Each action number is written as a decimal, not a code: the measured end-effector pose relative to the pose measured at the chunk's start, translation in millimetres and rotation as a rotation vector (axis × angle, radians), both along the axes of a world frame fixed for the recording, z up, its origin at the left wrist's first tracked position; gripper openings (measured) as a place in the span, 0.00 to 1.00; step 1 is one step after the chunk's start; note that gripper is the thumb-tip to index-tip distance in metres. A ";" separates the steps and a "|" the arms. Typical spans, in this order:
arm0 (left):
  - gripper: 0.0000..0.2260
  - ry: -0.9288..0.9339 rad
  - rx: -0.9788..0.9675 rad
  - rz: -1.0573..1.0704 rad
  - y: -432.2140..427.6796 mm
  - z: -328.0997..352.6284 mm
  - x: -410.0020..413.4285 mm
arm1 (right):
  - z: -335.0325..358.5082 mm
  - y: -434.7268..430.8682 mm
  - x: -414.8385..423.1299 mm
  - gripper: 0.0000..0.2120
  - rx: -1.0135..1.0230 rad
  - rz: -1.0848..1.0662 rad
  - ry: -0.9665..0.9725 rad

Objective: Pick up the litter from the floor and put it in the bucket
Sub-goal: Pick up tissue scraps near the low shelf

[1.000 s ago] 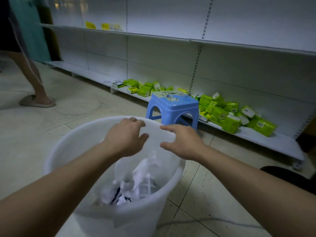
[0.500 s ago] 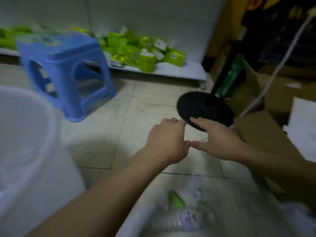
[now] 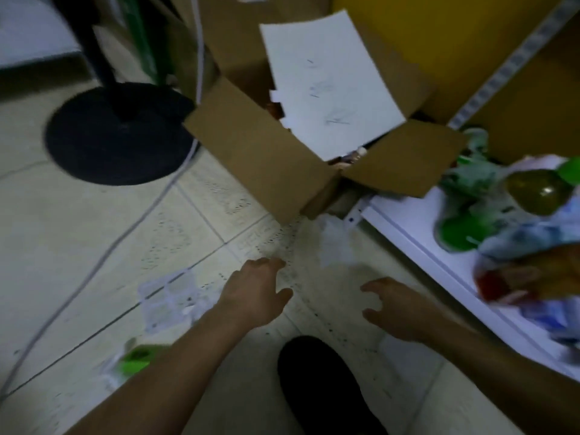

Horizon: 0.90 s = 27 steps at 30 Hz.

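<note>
1. Your left hand [image 3: 255,293] hung over the tiled floor [image 3: 56,221], fingers loose and spread, holding nothing.
2. Your right hand [image 3: 397,309] was beside it, a little apart, with fingers gently curved and thumb wide. It also held nothing.
3. A crumpled white scrap [image 3: 335,243] lay on the floor just ahead of both hands, by the corner of the cardboard box [image 3: 260,152] and the foot of the white shelf [image 3: 417,227].
4. A clear plastic wrapper [image 3: 168,296] lay flat just left of your left wrist. A green and white wrapper [image 3: 135,356] lay nearer you, beside your left forearm.
5. A white sheet of paper [image 3: 326,80] stood tilted in the open box.
6. A black round stand base [image 3: 116,133] sat left of the box, with a white cable [image 3: 127,233] running across the tiles past it.
7. Blurred bags of goods [image 3: 518,221] lay on the shelf to your right, and your black shoe [image 3: 323,387] showed between your forearms.
</note>
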<state>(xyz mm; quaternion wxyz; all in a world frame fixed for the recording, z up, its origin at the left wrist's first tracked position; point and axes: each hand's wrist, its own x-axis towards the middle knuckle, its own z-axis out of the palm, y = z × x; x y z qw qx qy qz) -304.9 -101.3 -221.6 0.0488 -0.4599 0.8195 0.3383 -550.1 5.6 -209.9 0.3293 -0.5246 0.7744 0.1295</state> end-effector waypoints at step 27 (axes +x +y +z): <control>0.15 -0.172 -0.244 -0.102 0.7 -111.0 -102.2 | -98.0 76.8 -30.1 0.10 -0.131 -0.294 -0.031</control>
